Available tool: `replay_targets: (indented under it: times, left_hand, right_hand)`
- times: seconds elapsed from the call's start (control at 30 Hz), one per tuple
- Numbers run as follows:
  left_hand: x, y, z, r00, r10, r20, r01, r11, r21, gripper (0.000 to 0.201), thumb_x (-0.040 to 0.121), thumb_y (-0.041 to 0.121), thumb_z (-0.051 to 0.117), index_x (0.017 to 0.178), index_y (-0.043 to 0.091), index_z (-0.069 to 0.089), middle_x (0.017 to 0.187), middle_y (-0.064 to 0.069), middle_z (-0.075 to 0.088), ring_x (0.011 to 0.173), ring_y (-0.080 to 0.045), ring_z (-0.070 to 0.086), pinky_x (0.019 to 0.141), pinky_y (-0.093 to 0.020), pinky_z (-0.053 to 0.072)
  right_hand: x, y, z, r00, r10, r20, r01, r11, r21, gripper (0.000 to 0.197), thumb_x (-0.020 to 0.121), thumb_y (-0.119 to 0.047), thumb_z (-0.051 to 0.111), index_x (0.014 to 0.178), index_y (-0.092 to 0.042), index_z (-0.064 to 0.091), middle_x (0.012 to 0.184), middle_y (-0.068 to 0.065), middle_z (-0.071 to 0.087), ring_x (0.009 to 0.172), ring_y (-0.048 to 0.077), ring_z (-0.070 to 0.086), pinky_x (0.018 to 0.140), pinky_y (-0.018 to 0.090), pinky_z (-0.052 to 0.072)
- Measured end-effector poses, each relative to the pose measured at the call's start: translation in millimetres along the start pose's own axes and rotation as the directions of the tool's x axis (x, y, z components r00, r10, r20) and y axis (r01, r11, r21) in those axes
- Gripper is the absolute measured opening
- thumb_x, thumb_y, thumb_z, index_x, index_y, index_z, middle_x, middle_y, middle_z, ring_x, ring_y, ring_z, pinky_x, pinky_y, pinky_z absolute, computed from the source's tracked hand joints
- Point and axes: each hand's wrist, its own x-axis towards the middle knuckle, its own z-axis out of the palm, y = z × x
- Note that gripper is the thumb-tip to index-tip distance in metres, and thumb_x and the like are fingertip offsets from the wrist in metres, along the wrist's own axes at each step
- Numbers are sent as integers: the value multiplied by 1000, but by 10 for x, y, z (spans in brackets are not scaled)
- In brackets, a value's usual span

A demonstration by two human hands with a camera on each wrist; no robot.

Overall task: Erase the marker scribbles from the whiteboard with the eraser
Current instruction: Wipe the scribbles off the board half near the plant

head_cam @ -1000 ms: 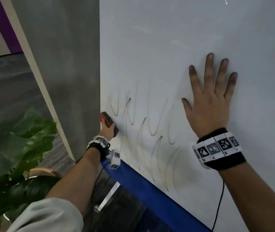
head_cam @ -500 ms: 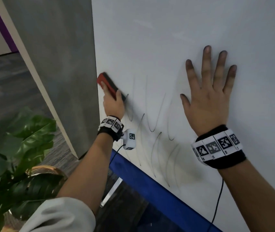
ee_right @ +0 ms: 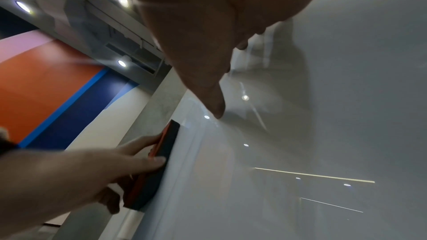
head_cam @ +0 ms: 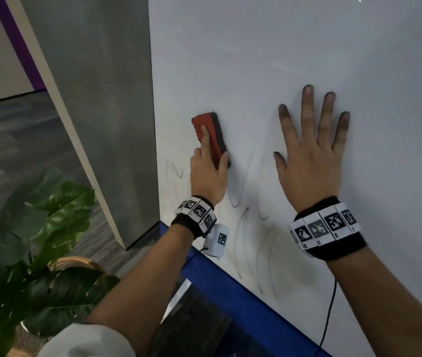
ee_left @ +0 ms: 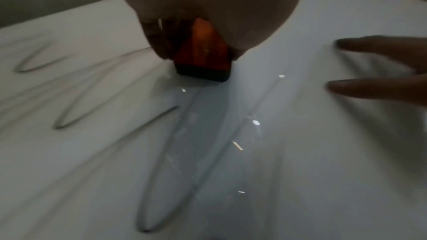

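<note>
On the whiteboard (head_cam: 282,60), toward its left edge, your left hand (head_cam: 208,173) grips the eraser (head_cam: 208,135), a finger laid along its red back and the thumb on its side, with the dark felt face flat against the board. Your right hand (head_cam: 310,161) lies spread and flat on the board just beside it, fingers straight, holding nothing; it looks to be there only as a brace.

The eraser sits at the top of the marker scribbles (head_cam: 240,186). Loops remain below and to both sides of it: a short hook near the left edge, a tall stroke between your two hands, and fainter arcs lower down toward the blue ledge (head_cam: 230,292).

To do this pass well, keep the whole felt face on the surface; a tilted eraser wipes only with one edge and leaves thin lines behind. Press evenly and draw it down through the loops in overlapping strokes, working from the left edge toward your right hand. The faint grey arcs low on the board probably need a second, firmer pass. Your right fingertips (head_cam: 307,90) look dark with ink, so you will likely have to lift that hand clear before wiping beneath it, or it may smear the board.
</note>
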Motion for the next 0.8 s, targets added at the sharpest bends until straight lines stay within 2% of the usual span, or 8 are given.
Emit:
replay_targets:
  times: [0.1, 0.2, 0.27, 0.37, 0.47, 0.57, 0.7, 0.8]
  left_hand:
    - [175, -485, -77, 976, -215, -18, 214, 976, -33, 80, 100, 29, 55, 162, 23, 5, 132, -18, 58, 114, -33, 58, 100, -38, 45]
    - [270, -969, -240, 755, -650, 87, 655, 754, -49, 80, 103, 27, 51, 162, 19, -2, 149, -24, 47, 131, -42, 52, 114, -41, 39]
    - [219, -968, -224, 699, -711, 81, 714, 700, -11, 78, 105, 33, 47, 162, 20, -4, 149, -26, 46, 132, -45, 50, 113, -40, 36]
    - [167, -558, -100, 823, -568, 11, 568, 822, -34, 75, 106, 36, 44, 162, 21, -3, 138, -24, 57, 123, -43, 57, 102, -39, 43]
    - [45, -19, -49, 983, -177, -52, 171, 980, -103, 78, 100, 39, 52, 162, 23, 8, 131, -11, 60, 116, -30, 58, 98, -33, 46]
    - [-100, 487, 61, 984, 177, -35, -178, 984, -31, 77, 100, 42, 55, 161, 26, 12, 115, -4, 57, 100, -18, 51, 88, -23, 42]
    - [-124, 550, 187, 974, 212, -86, -212, 977, 2, 75, 101, 39, 54, 161, 26, 12, 109, -5, 52, 93, -21, 46, 88, -29, 38]
    - [-29, 187, 166, 995, 11, -100, -22, 994, -109, 76, 100, 38, 53, 161, 28, 9, 123, -5, 54, 105, -23, 50, 99, -34, 40]
  right_hand:
    - [-14, 48, 1, 1000, -17, 3, 17, 1000, 2, 85, 95, -33, 66, 162, -21, 16, 170, 13, -4, 155, 41, -1, 124, 56, -1]
    - [-49, 95, 1, 999, -54, 2, 54, 999, 3, 84, 94, -31, 68, 162, -20, 18, 170, 14, -3, 156, 40, -1, 124, 54, -3]
    - [-71, 114, -1, 997, -72, 10, 72, 997, -7, 83, 95, -32, 66, 162, -20, 17, 170, 14, -4, 156, 39, -2, 125, 54, -3]
    - [-86, 113, 2, 997, -77, 8, 77, 997, -21, 82, 96, -31, 65, 162, -20, 17, 170, 14, -4, 156, 40, -2, 125, 54, -2]
    - [-89, 96, 7, 998, -68, 3, 68, 998, -12, 83, 95, -29, 67, 161, -20, 18, 170, 14, -3, 156, 40, -1, 125, 55, 0]
    - [-96, 100, 10, 998, -64, 9, 64, 998, -12, 81, 95, -29, 66, 161, -19, 19, 170, 14, -2, 156, 40, 0, 126, 55, 1]
    - [-163, 132, 23, 997, -76, -11, 76, 997, 10, 73, 97, -23, 62, 159, -18, 25, 170, 13, 2, 156, 37, 3, 127, 51, 6]
    - [-264, 263, 36, 994, -110, -4, 110, 994, 28, 71, 95, -20, 63, 158, -16, 30, 170, 12, 7, 157, 34, 8, 127, 48, 9]
